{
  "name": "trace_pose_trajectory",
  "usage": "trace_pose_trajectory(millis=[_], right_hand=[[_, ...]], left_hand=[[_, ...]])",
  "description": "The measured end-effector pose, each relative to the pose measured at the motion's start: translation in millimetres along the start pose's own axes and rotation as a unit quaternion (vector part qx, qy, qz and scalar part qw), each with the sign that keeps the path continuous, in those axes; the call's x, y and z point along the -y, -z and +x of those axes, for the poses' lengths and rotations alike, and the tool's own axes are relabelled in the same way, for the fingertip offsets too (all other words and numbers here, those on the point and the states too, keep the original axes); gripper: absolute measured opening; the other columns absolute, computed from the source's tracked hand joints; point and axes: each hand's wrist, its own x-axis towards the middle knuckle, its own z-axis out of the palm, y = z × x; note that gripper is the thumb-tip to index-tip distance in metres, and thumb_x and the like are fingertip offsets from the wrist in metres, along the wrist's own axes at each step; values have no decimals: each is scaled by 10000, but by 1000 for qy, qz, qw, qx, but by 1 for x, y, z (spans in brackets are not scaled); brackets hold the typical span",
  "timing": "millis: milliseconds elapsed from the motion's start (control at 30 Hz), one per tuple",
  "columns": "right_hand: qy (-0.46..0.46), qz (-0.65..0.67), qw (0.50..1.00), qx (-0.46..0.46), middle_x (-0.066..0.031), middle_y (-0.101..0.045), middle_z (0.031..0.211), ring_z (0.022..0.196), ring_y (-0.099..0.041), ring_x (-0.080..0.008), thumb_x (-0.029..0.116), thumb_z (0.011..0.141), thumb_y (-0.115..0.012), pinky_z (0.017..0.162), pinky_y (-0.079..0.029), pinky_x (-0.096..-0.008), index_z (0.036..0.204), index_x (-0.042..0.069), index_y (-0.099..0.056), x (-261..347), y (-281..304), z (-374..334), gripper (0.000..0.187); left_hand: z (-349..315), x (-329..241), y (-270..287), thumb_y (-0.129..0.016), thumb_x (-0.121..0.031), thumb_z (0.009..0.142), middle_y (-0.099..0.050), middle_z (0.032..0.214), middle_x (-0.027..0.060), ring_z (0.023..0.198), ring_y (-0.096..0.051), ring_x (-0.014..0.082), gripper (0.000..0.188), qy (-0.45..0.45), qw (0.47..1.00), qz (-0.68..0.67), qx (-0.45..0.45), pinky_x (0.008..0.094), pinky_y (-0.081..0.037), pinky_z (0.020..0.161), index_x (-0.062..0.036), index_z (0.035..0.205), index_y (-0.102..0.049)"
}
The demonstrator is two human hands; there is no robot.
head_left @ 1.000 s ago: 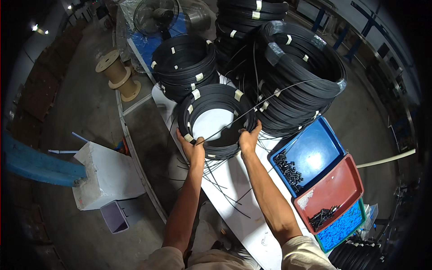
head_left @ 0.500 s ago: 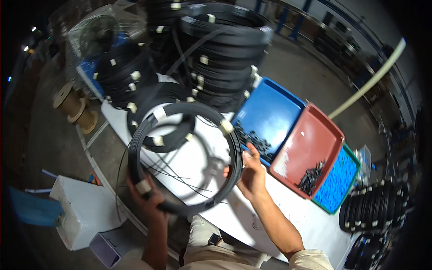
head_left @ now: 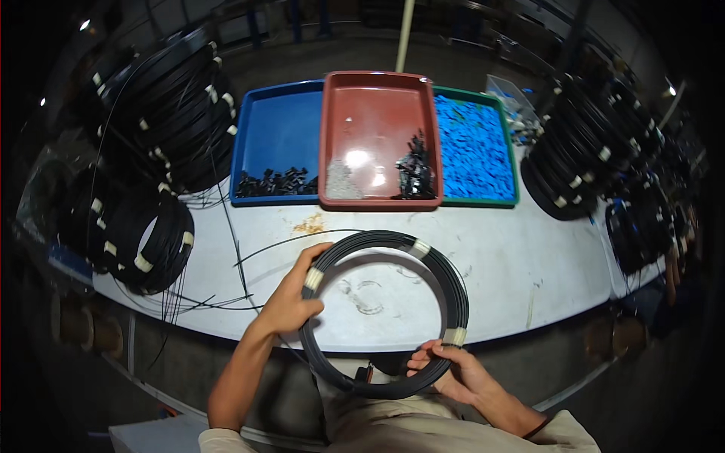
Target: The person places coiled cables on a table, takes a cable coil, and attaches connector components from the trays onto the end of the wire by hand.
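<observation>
Both hands are gripping a coil of black cable (head_left: 457, 294), which is spanning the near edge of the table (head_left: 498, 279) in this view, directly before the person's lap. The left hand (head_left: 289, 303) is closing on the coil's left side, its thumb showing at the inner rim beside a pale band (head_left: 311, 279). The right hand (head_left: 459, 371) is clasping the lower right part, its fingertips showing inside the ring and its thumb lying by a second pale band (head_left: 455, 337). A third pale band (head_left: 421, 248) is wrapping the upper right arc. A thin black strand (head_left: 294, 242) is curving leftward from near the coil's top.

Beyond the coil, three trays are lying side by side. The blue tray (head_left: 279, 124), at left, is holding small black pieces (head_left: 276, 183); the red tray (head_left: 374, 113), in the middle, is holding whitish bits (head_left: 341, 180) and dark pieces (head_left: 415, 174); the green tray (head_left: 516, 185), at right, is holding many bright blue pieces (head_left: 472, 151). Stacked black coils are standing at the left (head_left: 177, 124) and right (head_left: 585, 155). Whether the held coil is touching the table cannot be told.
</observation>
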Motion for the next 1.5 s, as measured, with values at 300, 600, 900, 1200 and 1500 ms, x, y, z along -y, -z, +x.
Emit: trace_pose_trajectory(millis=[300, 600, 900, 1200, 1500], right_hand=[[-21, 30, 996, -81, -175, -596, 1296, 1291, -546, -285, 183, 990, -631, 1125, -414, -436, 1224, 35, -522, -28, 19, -33, 297], [-122, -342, 931, -30, -142, -580, 1375, 1304, -501, -259, 476, 1055, -442, 1093, -374, -368, 1481, 47, -437, -14, 40, -18, 605], [-134, -615, 751, 202, -93, -735, 1063, 944, -716, -182, 74, 1020, -493, 788, -584, -296, 1197, 9, -646, 134, -2, -32, 244], [305, -763, 549, -152, -210, -699, 790, 757, -694, -360, 140, 920, -629, 717, -522, -414, 927, -33, -666, 169, -51, 127, 177], [287, -745, 586, -139, -186, -705, 818, 793, -694, -345, 181, 940, -635, 742, -511, -417, 936, 12, -635, 151, -54, 181, 169]], left_hand=[[87, 26, -41, -527, 130, 625, -546, 1368, 177, 1324, -499, 276, 858, -11, 984, 60, 165, 309, -350, 1108, -45, 1454, -393], [102, 37, -64, -605, 104, 711, -679, 1158, 186, 1137, -638, 343, 500, -6, 997, 76, -1, 377, -461, 1013, 4, 1201, -593], [1, 3, -22, -735, -91, 839, -680, 802, 128, 688, -612, 190, 150, 62, 858, 261, -438, 318, -484, 656, 3, 943, -682], [-7, 46, -33, -785, -205, 841, -712, 693, 128, 622, -691, 193, 268, 197, 834, 167, -488, 306, -522, 618, 8, 913, -639], [-6, 37, -24, -737, 2, 789, -690, 694, 86, 601, -619, 90, 165, 101, 786, 108, -600, 235, -500, 568, 92, 904, -659]])
